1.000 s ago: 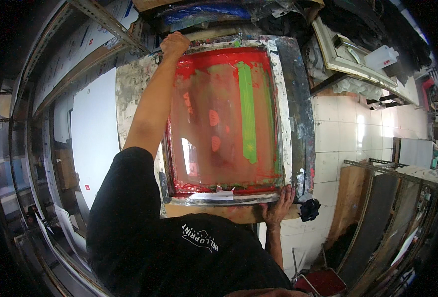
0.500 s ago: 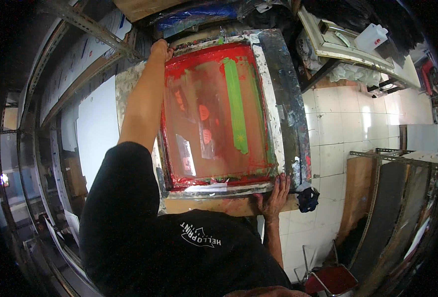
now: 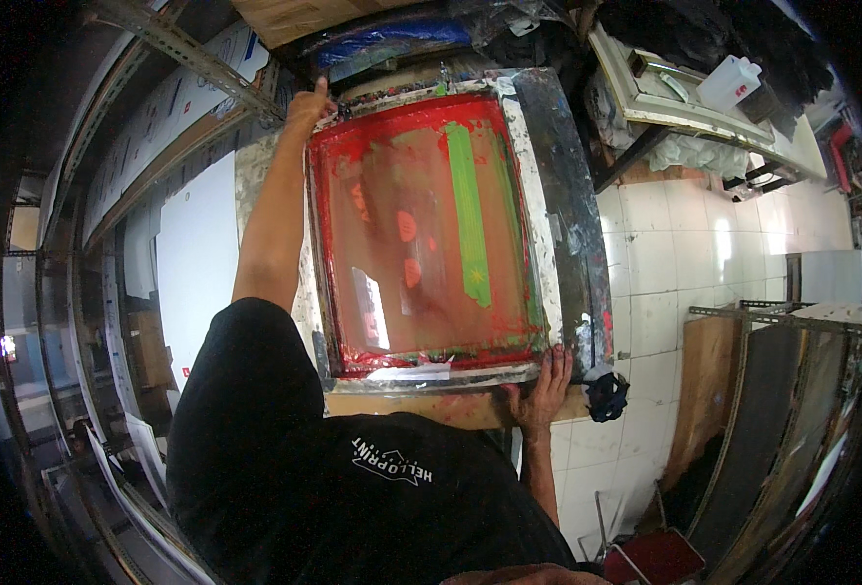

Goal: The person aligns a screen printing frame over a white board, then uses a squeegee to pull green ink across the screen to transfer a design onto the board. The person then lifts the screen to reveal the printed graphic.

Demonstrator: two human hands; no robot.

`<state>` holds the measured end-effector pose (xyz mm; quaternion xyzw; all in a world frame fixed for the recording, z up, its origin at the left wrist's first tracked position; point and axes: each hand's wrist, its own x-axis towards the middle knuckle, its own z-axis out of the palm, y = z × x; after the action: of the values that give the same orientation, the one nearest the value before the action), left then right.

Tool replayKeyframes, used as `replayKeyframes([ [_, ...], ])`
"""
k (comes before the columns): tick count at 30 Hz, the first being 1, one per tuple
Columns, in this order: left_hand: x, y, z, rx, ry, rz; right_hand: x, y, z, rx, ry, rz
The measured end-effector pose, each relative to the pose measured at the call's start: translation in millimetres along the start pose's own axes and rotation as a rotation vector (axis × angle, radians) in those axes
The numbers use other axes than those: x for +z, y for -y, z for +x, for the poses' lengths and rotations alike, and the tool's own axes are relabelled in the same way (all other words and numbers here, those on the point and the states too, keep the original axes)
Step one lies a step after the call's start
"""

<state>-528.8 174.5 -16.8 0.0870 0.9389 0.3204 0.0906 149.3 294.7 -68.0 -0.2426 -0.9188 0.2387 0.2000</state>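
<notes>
A screen printing frame point(image 3: 528, 234) lies in front of me, its pale rim stained with ink. Red ink smears edge its brownish mesh point(image 3: 372, 244), a strip of green tape point(image 3: 467, 214) runs down its right part, and small orange-red shapes show in the middle. My left hand point(image 3: 308, 104) is at the frame's far left corner, fingers curled over it and thumb sticking up; the fingertips are partly hidden. At the near right corner my right hand point(image 3: 546, 388) lies with fingers stretched on the frame and thumb apart. A white strip point(image 3: 410, 372) sits along the near rim.
A dark, paint-stained board point(image 3: 572, 195) extends to the right of the frame. White sheets point(image 3: 197, 263) and metal racks point(image 3: 173, 44) stand at left. A dark bundled cloth point(image 3: 607, 396) hangs by the near right corner. At far right, a white jug point(image 3: 728, 83) stands on a table.
My left hand has shifted slightly left and its thumb now points up. The frame's far left corner has moved a little left and nearer. My right hand stays at its corner.
</notes>
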Motion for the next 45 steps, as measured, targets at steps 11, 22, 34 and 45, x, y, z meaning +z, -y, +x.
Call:
replayKeyframes([
  [11, 29, -10, -29, 0.016, 0.03, -0.424, -1, 3, 1, 0.022, 0.011, -0.055],
  [22, 85, 47, 12, 0.148, -0.059, -0.713, -2, 7, 4, 0.013, 0.005, -0.05],
  [34, 112, -60, -15, 0.347, -0.147, -0.225, -1, 5, 2, 0.018, 0.034, -0.042],
  [45, 181, -149, -44, 0.221, -0.04, -0.039, -2, 5, 2, 0.027, 0.029, -0.042],
])
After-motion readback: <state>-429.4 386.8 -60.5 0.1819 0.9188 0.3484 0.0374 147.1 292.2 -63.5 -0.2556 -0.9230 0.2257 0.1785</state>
